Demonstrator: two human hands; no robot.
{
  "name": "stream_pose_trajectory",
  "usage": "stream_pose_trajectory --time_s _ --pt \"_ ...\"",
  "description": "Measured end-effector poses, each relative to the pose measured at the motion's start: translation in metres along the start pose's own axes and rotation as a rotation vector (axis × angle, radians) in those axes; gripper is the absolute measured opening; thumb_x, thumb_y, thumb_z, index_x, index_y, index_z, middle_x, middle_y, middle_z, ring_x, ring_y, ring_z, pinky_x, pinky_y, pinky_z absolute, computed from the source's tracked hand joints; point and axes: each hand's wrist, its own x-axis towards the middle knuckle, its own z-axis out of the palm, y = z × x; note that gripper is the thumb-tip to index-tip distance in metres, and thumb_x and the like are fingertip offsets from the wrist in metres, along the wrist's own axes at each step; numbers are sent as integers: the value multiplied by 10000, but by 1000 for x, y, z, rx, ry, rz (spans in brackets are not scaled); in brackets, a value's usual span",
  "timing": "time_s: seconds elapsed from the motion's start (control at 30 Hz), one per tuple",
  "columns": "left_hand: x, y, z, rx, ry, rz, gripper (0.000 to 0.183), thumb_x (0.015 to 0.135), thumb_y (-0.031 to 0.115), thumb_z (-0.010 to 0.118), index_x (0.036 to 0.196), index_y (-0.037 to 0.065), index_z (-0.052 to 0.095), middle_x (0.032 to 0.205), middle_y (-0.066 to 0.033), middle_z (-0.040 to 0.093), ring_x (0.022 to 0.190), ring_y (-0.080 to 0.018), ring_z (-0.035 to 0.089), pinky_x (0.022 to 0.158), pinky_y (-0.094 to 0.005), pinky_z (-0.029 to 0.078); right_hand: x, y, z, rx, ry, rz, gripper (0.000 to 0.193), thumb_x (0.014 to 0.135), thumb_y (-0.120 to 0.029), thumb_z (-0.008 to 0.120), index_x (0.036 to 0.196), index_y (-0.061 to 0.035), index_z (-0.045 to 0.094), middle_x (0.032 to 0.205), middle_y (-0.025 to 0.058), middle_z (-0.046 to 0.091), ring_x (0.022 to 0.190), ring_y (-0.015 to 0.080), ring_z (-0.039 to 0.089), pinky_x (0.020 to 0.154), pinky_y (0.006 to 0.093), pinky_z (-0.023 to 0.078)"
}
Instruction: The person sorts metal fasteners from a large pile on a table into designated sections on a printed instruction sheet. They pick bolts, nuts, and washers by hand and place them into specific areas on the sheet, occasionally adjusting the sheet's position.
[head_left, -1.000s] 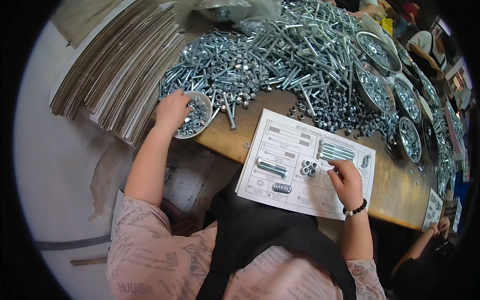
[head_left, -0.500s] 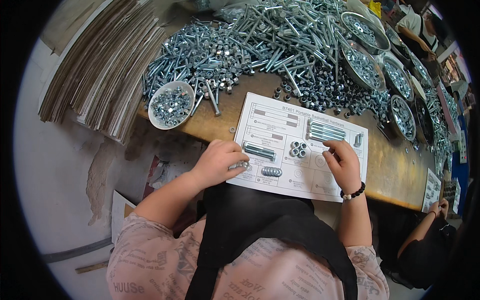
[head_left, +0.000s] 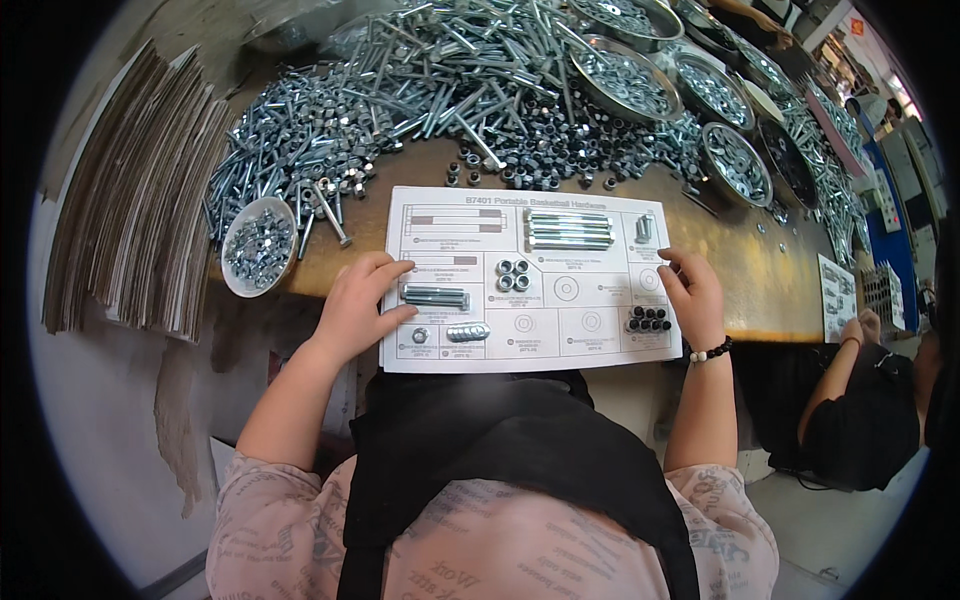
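A white printed sheet (head_left: pixel 470 355) lies at the table's front edge, marked into cells with hardware outlines. My left hand (head_left: pixel 355 305) is at its left edge, thumb and forefinger apart beside a row of short bolts (head_left: pixel 436 298). Below those are a single nut (head_left: pixel 420 336) and a row of overlapping washers (head_left: pixel 468 332). My right hand (head_left: pixel 697 305) is at the right edge, forefinger and thumb apart, beside a cluster of black-topped nuts (head_left: pixel 648 320). Long bolts (head_left: pixel 568 231) lie along the top, small bolts (head_left: pixel 644 229) at the upper right, and silver nuts (head_left: pixel 513 276) mid-sheet.
Loose bolts (head_left: pixel 470 70) are heaped behind the sheet, with black-ringed nuts (head_left: pixel 550 150) before them. A white bowl of nuts (head_left: pixel 290 275) stands left, near stacked cardboard (head_left: pixel 150 200). Metal bowls of washers (head_left: pixel 765 195) are at right. Another person's hand (head_left: pixel 862 328) is farther right.
My left hand has left the lower-left cell, where a nut now shows, for the sheet's left edge. My right hand is now at the right edge, the black-topped nuts in sight. The view has shifted.
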Motion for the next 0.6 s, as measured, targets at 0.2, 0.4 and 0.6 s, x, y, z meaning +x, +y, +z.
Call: stream_pose_trajectory --time_s 0.2,0.4,0.6 --pt "7 -4 1 9 -140 -47 423 633 184 711 1024 77 593 1019 -96 522 934 -276 504 835 -360 393 -4 27 -9 -34 -4 106 185 770 -115 612 945 -55 620 769 83 558 657 193 529 605 290 433" --pt "17 -27 11 -197 201 -48 349 681 15 634 1023 2 565 974 -90 497 712 -155 511 634 -247 436 38 76 -30 -99 58 133 180 773 -134 601 914 -24 621 780 113 568 701 229 548 636 316 443" --pt "28 -50 38 -107 407 -22 279 734 -25 556 1012 -10 547 965 -109 487 786 -190 502 658 -251 424 110 141 -78 -412 315 190 183 741 -159 626 901 -69 637 868 119 591 830 281 572 718 353 464"
